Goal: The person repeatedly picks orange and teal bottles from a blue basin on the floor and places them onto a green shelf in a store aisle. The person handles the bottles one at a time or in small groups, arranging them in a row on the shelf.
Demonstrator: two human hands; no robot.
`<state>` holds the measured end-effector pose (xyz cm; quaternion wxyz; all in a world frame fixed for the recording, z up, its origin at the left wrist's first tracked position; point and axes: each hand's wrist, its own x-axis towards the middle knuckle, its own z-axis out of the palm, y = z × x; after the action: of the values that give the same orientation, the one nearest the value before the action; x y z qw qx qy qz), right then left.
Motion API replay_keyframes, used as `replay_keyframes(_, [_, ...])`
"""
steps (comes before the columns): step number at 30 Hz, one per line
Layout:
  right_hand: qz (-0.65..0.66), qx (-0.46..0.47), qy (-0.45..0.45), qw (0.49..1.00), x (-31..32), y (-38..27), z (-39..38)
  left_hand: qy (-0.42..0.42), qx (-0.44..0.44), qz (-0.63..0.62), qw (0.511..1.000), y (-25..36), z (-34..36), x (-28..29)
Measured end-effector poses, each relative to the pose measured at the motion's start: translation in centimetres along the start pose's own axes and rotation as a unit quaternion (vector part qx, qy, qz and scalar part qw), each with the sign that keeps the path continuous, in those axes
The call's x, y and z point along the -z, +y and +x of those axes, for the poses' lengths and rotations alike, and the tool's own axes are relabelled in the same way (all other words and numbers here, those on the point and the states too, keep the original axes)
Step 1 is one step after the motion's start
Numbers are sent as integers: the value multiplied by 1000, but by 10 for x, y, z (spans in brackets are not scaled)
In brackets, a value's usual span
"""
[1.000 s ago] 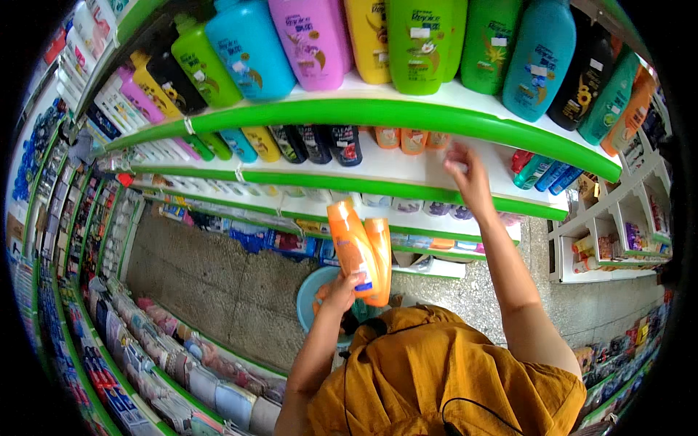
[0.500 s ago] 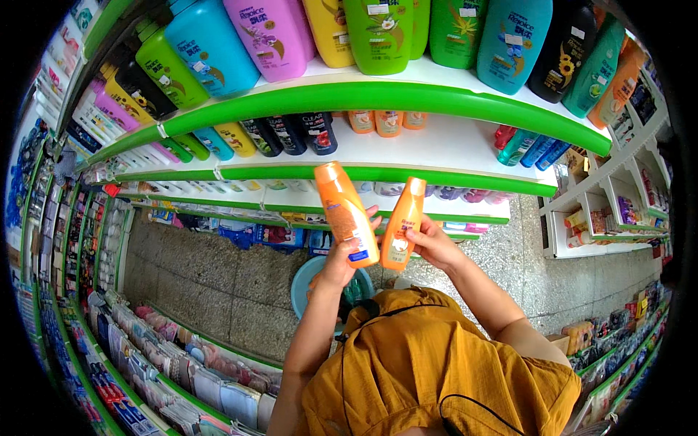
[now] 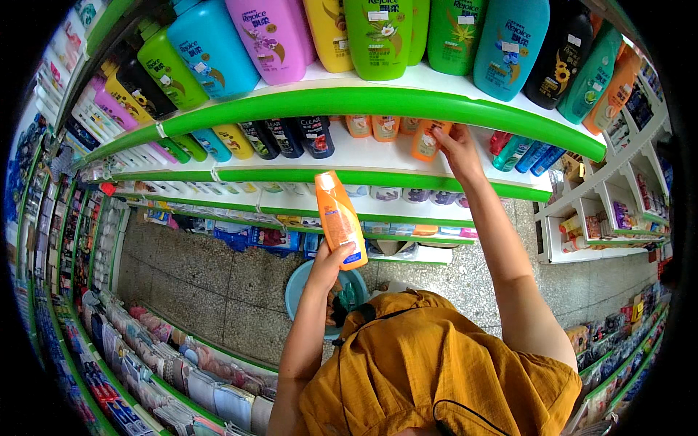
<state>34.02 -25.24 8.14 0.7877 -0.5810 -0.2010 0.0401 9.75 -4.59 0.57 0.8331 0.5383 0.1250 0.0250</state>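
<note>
My left hand (image 3: 328, 263) is closed round the lower part of an orange bottle (image 3: 337, 214), tilted slightly, below the middle shelf (image 3: 363, 160). My right hand (image 3: 454, 149) grips a second orange bottle (image 3: 425, 144) on that shelf, at the right end of a row of similar orange bottles (image 3: 384, 128). Dark bottles (image 3: 289, 139) stand left of the row, and small teal and blue bottles (image 3: 527, 154) sit to the right of my hand.
Large coloured bottles (image 3: 378, 40) line the upper shelf, whose green edge (image 3: 349, 102) curves across above my hands. A light blue basin (image 3: 302, 287) with things in it is on the speckled floor. Packaged goods (image 3: 182, 363) fill shelving behind me, and white cubby shelves (image 3: 603, 218) stand at the right.
Both bottles were together in front of me half a second ago; my right hand has carried one up and right onto the middle shelf, while my left still holds the other.
</note>
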Motion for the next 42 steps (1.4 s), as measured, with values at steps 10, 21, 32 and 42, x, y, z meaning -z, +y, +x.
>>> replay_keyframes(10, [-172, 44, 14, 984, -14, 32, 10, 4, 10, 0, 1000, 3, -1, 3])
replay_keyframes(21, [-450, 97, 60, 886, -14, 45, 20, -46, -19, 55, 997, 22, 7, -3])
replay_keyframes(32, [-507, 113, 58, 852, -10, 54, 49, -76, -60, 135, 986, 44, 35, -12])
replay_keyframes(42, [-406, 87, 32, 909, -17, 15, -7, -76, -82, 181, 977, 58, 50, -11])
